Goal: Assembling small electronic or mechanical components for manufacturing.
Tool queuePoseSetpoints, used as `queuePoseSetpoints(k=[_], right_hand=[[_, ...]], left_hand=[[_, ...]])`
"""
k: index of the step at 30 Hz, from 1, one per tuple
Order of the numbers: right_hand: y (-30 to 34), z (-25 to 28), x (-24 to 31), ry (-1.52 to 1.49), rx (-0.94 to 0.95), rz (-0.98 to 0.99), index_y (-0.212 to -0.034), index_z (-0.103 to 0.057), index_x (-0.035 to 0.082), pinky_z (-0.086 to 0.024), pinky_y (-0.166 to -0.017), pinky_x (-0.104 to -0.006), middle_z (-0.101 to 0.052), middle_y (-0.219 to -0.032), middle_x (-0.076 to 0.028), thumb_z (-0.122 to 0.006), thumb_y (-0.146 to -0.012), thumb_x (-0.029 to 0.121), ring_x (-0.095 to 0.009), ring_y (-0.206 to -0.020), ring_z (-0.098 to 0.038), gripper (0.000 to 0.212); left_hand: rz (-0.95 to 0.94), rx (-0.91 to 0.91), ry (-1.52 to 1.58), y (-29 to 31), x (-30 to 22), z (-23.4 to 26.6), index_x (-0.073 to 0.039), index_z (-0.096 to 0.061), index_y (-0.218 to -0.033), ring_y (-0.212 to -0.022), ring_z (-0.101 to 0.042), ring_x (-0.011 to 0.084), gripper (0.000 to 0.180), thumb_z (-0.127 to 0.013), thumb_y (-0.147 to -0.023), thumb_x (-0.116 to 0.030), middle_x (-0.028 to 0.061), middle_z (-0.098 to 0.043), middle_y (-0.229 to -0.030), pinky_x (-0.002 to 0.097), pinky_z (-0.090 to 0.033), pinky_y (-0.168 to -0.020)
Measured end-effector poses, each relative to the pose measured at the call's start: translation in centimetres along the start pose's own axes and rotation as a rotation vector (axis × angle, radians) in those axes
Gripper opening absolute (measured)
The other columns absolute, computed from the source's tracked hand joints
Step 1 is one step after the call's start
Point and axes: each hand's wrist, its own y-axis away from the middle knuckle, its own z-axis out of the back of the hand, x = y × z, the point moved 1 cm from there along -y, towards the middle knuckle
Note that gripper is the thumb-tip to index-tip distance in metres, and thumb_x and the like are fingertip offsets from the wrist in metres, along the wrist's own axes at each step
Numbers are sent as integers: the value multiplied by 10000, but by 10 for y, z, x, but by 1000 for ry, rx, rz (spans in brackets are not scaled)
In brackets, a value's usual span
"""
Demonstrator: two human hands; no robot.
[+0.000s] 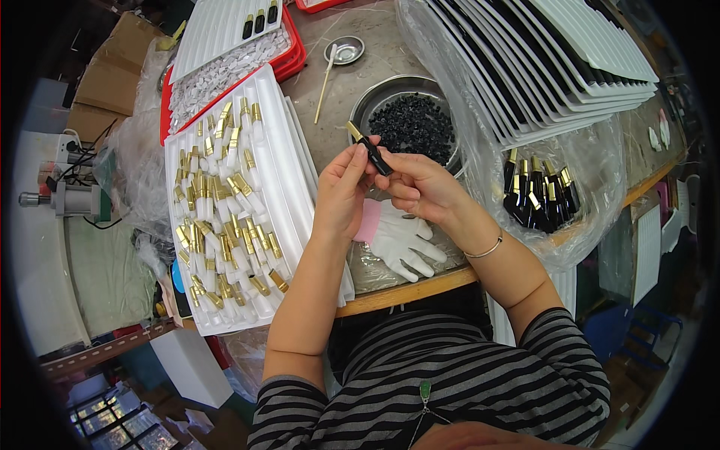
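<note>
Between my hands, over the table's near part, is a small black cosmetic tube (pixel 377 159) with a gold end, tilted with the gold end up and to the left. My left hand (pixel 346 180) pinches it from the left, thumb and fingers around its middle. The fingers of my right hand (pixel 424 184) close on its lower black end. Beneath my hands lies a white work glove (pixel 401 238) with a pink cuff. Just beyond them stands a round metal bowl (pixel 361 112) of small black pieces.
At left, a white ribbed tray (pixel 289 169) bears many gold-necked white tubes. Behind it is a red bin (pixel 166 112) of small white pieces. A cotton swab (pixel 325 86) lies near a small metal dish (pixel 347 51). Stacked trays (pixel 525 67) and bagged black tubes (pixel 536 199) are at right.
</note>
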Motion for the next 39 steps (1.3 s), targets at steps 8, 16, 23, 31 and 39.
queuePoseSetpoints(k=[8,16,23,31,39], right_hand=[[-2,4,-4,65,-40,83,-800,-580,43,-322,-403,-189,-614,-708,-51,-525,-901,245,-36,-423,-414,233],[0,2,-6,62,-75,98,-805,-586,44,-312,-402,-190,-611,-670,-43,-536,-894,238,-31,-400,-405,219],[0,3,-6,50,-92,84,-798,-585,52,-305,-405,-190,-608,-655,-39,-540,-889,227,-29,-390,-403,202],[-2,5,-7,73,-81,105,-785,-572,44,-322,-409,-190,-616,-679,-42,-537,-890,228,-35,-397,-421,215],[-5,5,-12,119,-125,169,-785,-570,37,-340,-409,-195,-623,-696,-60,-530,-894,236,-52,-397,-436,230]], left_hand=[[90,44,78,0,-1,2,14,-523,-1141,-673,-515,73,335,-531,-892,-211,5,-605,-851,219,-413,-651],[147,36,114,0,1,5,0,-540,-1131,-698,-524,71,328,-564,-872,-199,9,-619,-890,213,-420,-671],[150,2,107,1,0,2,4,-541,-1131,-725,-541,75,327,-571,-867,-186,20,-623,-916,227,-440,-720],[132,-6,103,1,3,1,-7,-551,-1119,-749,-549,65,291,-558,-878,-170,27,-621,-950,220,-455,-731],[-43,-76,-121,2,13,-4,13,-535,-1135,-674,-493,33,319,-483,-925,-222,22,-614,-912,213,-449,-703]])
